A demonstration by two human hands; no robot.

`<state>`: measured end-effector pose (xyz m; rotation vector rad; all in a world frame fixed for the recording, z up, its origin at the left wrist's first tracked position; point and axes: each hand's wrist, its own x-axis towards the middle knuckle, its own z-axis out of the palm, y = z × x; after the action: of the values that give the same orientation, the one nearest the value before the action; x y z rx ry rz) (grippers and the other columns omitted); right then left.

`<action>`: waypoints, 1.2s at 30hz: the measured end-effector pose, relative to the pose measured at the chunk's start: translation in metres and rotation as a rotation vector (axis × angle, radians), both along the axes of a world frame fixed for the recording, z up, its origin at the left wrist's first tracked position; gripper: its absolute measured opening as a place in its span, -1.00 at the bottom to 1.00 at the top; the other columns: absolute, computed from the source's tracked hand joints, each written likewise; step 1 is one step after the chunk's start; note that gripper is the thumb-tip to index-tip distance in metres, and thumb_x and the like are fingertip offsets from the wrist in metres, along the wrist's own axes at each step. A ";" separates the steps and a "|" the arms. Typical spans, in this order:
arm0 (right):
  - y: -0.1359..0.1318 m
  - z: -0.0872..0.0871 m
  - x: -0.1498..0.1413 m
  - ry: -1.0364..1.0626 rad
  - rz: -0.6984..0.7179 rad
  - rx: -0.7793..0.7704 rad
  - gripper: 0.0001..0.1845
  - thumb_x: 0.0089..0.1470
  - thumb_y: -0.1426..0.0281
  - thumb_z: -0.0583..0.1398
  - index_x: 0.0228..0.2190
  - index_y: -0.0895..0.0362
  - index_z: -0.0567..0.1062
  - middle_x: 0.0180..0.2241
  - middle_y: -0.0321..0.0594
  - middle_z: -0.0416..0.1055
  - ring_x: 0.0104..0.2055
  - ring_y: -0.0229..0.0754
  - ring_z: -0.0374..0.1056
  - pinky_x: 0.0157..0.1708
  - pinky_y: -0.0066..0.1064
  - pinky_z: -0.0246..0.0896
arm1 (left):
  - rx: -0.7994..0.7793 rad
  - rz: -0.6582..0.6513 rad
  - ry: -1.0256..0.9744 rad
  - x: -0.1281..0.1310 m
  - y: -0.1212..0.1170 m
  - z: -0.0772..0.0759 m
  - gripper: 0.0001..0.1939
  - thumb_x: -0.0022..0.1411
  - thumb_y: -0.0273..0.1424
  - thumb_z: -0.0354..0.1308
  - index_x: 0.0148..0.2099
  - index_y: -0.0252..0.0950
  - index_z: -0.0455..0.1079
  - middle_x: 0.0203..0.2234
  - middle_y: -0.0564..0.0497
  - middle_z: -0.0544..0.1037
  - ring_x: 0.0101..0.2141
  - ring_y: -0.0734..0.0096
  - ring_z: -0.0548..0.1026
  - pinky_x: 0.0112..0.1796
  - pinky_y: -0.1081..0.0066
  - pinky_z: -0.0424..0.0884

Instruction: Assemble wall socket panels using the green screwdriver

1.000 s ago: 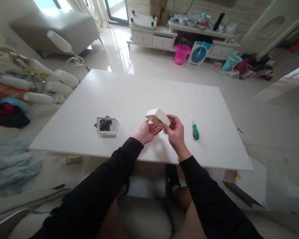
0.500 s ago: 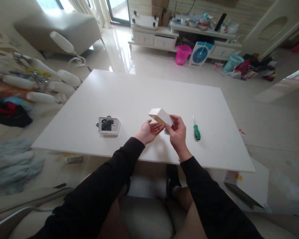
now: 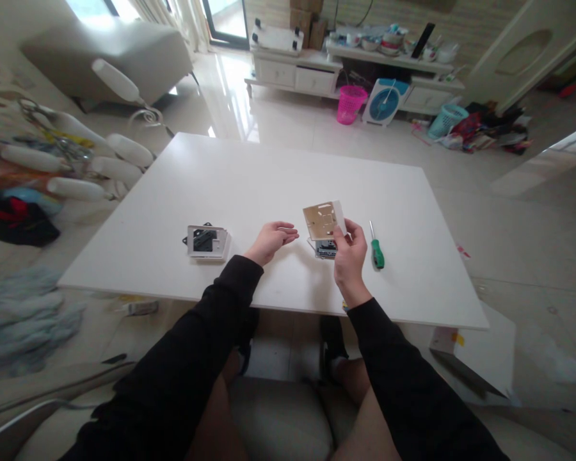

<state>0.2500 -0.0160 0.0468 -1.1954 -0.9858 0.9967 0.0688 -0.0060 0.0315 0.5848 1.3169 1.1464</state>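
My right hand [image 3: 349, 246] grips a square white switch plate [image 3: 323, 220] by its lower right corner, its beige inner side turned toward me. My left hand [image 3: 271, 238] hovers to the plate's left with the palm up and fingers loosely spread, holding nothing. Just below the plate, a small dark module [image 3: 324, 249] lies on the white table [image 3: 249, 186]. A green-handled screwdriver [image 3: 375, 247] lies to the right of my right hand. Another white switch frame with a dark middle [image 3: 206, 241] rests on the table to the left.
A white chair back with rounded rods [image 3: 91, 153] stands at the table's left edge, with clothes heaped beside it. Across the shiny floor are a pink basket [image 3: 349, 104], a blue fan [image 3: 383, 102] and a low white cabinet [image 3: 307, 73]. A white board [image 3: 480, 358] leans below the table's right corner.
The plate has been turned so its beige inside faces me and is now held by the right hand alone. My left hand has let go and moved left.
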 end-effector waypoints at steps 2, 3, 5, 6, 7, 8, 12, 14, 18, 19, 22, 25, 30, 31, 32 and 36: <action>0.003 -0.004 0.001 0.100 -0.025 -0.063 -0.57 0.04 0.13 0.34 -0.11 0.07 0.46 -0.10 -0.20 0.49 -0.19 -0.23 0.45 -0.17 -0.38 0.41 | 0.049 -0.146 0.205 -0.010 0.000 -0.006 -0.76 0.03 -0.72 0.18 -0.28 -0.35 0.50 -0.33 -0.13 0.66 -0.22 0.28 0.66 0.07 0.15 0.54; 0.004 -0.005 0.001 0.149 -0.039 -0.092 -0.57 0.02 0.14 0.35 -0.13 0.07 0.46 -0.11 -0.21 0.48 -0.21 -0.24 0.45 -0.20 -0.39 0.41 | 0.068 -0.223 0.348 -0.015 0.000 -0.010 -0.77 0.03 -0.70 0.19 -0.30 -0.33 0.51 -0.33 -0.13 0.67 -0.21 0.25 0.66 0.06 0.13 0.54; 0.005 -0.007 0.002 0.229 -0.063 -0.146 -0.59 -0.02 0.16 0.37 -0.17 0.08 0.46 -0.13 -0.24 0.46 -0.25 -0.28 0.42 -0.25 -0.43 0.39 | 0.096 -0.345 0.655 -0.022 -0.002 -0.019 -0.76 0.03 -0.69 0.16 -0.31 -0.31 0.54 -0.31 -0.15 0.68 -0.19 0.17 0.65 0.04 0.12 0.53; 0.005 -0.008 0.002 0.258 -0.072 -0.170 -0.59 -0.04 0.18 0.39 -0.20 0.09 0.46 -0.15 -0.26 0.46 -0.27 -0.30 0.41 -0.27 -0.44 0.39 | 0.118 -0.391 0.786 -0.025 -0.004 -0.024 -0.72 0.04 -0.70 0.13 -0.29 -0.31 0.56 -0.28 -0.17 0.69 -0.16 0.14 0.65 0.04 0.13 0.53; 0.005 -0.008 0.003 0.280 -0.076 -0.192 -0.60 -0.05 0.18 0.39 -0.21 0.09 0.46 -0.17 -0.27 0.45 -0.29 -0.31 0.40 -0.28 -0.45 0.38 | 0.140 -0.425 0.892 -0.028 -0.006 -0.029 -0.68 0.06 -0.70 0.10 -0.24 -0.31 0.58 -0.24 -0.18 0.69 -0.13 0.13 0.65 0.04 0.16 0.52; 0.006 -0.009 0.003 0.296 -0.078 -0.207 -0.60 -0.06 0.19 0.40 -0.22 0.09 0.46 -0.19 -0.29 0.45 -0.30 -0.31 0.39 -0.28 -0.45 0.38 | 0.163 -0.449 0.977 -0.030 -0.008 -0.033 -0.64 0.08 -0.71 0.08 -0.19 -0.31 0.60 -0.21 -0.19 0.70 -0.10 0.12 0.64 0.04 0.18 0.51; 0.006 -0.008 0.003 0.340 -0.087 -0.219 -0.57 -0.10 0.17 0.43 -0.23 0.08 0.47 -0.26 -0.33 0.46 -0.31 -0.29 0.39 -0.29 -0.43 0.38 | 0.190 -0.502 1.173 -0.033 -0.013 -0.048 -0.49 0.17 -0.73 -0.01 0.06 -0.34 0.56 -0.07 -0.22 0.69 0.01 0.13 0.63 0.07 0.25 0.49; 0.006 -0.007 0.003 0.365 -0.094 -0.212 -0.56 -0.12 0.17 0.45 -0.24 0.08 0.48 -0.27 -0.35 0.46 -0.31 -0.30 0.39 -0.30 -0.43 0.37 | 0.216 -0.510 1.246 -0.032 -0.015 -0.053 -0.43 0.20 -0.74 -0.04 0.18 -0.36 0.49 -0.01 -0.25 0.67 0.07 0.11 0.61 0.10 0.24 0.47; 0.007 -0.005 0.005 0.390 -0.102 -0.213 -0.57 -0.14 0.18 0.46 -0.26 0.07 0.49 -0.30 -0.37 0.46 -0.32 -0.29 0.40 -0.30 -0.42 0.38 | 0.280 -0.502 1.323 -0.027 -0.023 -0.060 -0.41 0.27 -0.74 -0.10 0.28 -0.38 0.38 0.20 -0.29 0.55 0.20 0.09 0.53 0.21 0.20 0.40; 0.007 -0.005 0.006 0.396 -0.106 -0.217 -0.57 -0.14 0.19 0.47 -0.27 0.07 0.49 -0.29 -0.36 0.46 -0.32 -0.29 0.40 -0.30 -0.42 0.38 | 0.284 -0.502 1.325 -0.026 -0.025 -0.061 -0.40 0.27 -0.74 -0.10 0.28 -0.37 0.37 0.27 -0.29 0.48 0.22 0.09 0.51 0.22 0.20 0.39; 0.009 -0.006 0.009 0.406 -0.112 -0.223 -0.59 -0.14 0.20 0.47 -0.28 0.07 0.49 -0.27 -0.35 0.48 -0.31 -0.28 0.42 -0.30 -0.41 0.39 | 0.297 -0.496 1.313 -0.022 -0.031 -0.064 -0.35 0.24 -0.77 -0.13 0.31 -0.34 0.34 0.42 -0.26 0.28 0.28 0.08 0.46 0.25 0.17 0.38; 0.010 -0.007 0.012 0.400 -0.108 -0.219 -0.59 -0.11 0.18 0.46 -0.26 0.07 0.49 -0.25 -0.33 0.49 -0.29 -0.27 0.43 -0.30 -0.40 0.40 | 0.314 -0.476 1.291 -0.023 -0.029 -0.068 -0.24 0.17 -0.81 -0.13 0.39 -0.39 0.26 0.43 -0.26 0.25 0.34 0.12 0.38 0.32 0.19 0.31; 0.010 -0.006 0.014 0.413 -0.105 -0.210 -0.59 -0.10 0.19 0.46 -0.26 0.07 0.49 -0.25 -0.33 0.50 -0.30 -0.27 0.43 -0.32 -0.42 0.38 | 0.278 -0.444 1.271 -0.042 -0.014 -0.071 -0.19 0.11 -0.82 -0.11 0.42 -0.49 0.23 0.40 -0.31 0.29 0.39 0.15 0.30 0.38 0.22 0.22; 0.009 -0.005 0.014 0.421 -0.104 -0.210 -0.60 -0.10 0.19 0.46 -0.26 0.07 0.50 -0.25 -0.33 0.50 -0.30 -0.28 0.43 -0.33 -0.43 0.38 | 0.261 -0.437 1.273 -0.047 -0.012 -0.072 -0.18 0.10 -0.83 -0.11 0.43 -0.51 0.22 0.40 -0.34 0.29 0.40 0.12 0.29 0.39 0.19 0.21; 0.009 -0.004 0.013 0.428 -0.102 -0.212 -0.60 -0.10 0.20 0.46 -0.26 0.07 0.50 -0.25 -0.33 0.50 -0.31 -0.28 0.42 -0.33 -0.44 0.38 | 0.249 -0.436 1.274 -0.051 -0.010 -0.073 -0.18 0.10 -0.83 -0.11 0.43 -0.53 0.20 0.40 -0.36 0.28 0.40 0.11 0.28 0.39 0.17 0.21; 0.008 -0.002 0.012 0.434 -0.096 -0.228 -0.62 -0.11 0.23 0.45 -0.27 0.08 0.50 -0.26 -0.34 0.50 -0.33 -0.30 0.41 -0.35 -0.45 0.37 | 0.247 -0.502 1.252 -0.062 -0.009 -0.080 -0.10 0.03 -0.84 -0.08 0.46 -0.54 0.15 0.45 -0.39 0.17 0.44 0.06 0.17 0.43 0.12 0.14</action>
<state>0.2618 -0.0075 0.0448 -1.1330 -0.4791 1.2493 0.0063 -0.0151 -0.0482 1.8839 1.8625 0.4476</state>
